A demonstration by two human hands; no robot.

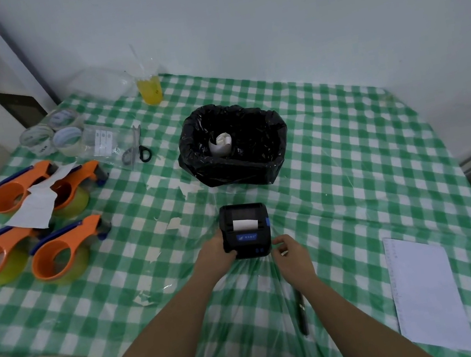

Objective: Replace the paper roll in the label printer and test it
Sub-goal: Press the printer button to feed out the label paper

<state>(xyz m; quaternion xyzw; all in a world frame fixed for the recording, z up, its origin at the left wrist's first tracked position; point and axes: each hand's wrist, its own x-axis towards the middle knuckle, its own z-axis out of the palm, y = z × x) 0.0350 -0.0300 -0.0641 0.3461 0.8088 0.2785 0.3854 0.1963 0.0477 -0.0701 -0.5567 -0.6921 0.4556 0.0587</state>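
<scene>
Now the label printer (245, 230) sits lid-shut, white paper (244, 224) showing at its slot.
Left hand (216, 255) grips the printer's left side; right hand (288, 255), loosely curled and empty, hovers beside its buttons; a one-sided push could slide it on the slick table (350, 158) cover.

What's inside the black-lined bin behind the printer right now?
Inside the bin, on the black liner, stands a white paper roll with crumpled white paper tucked in its core. Whatever lies beneath the liner's folds is hidden.
</scene>
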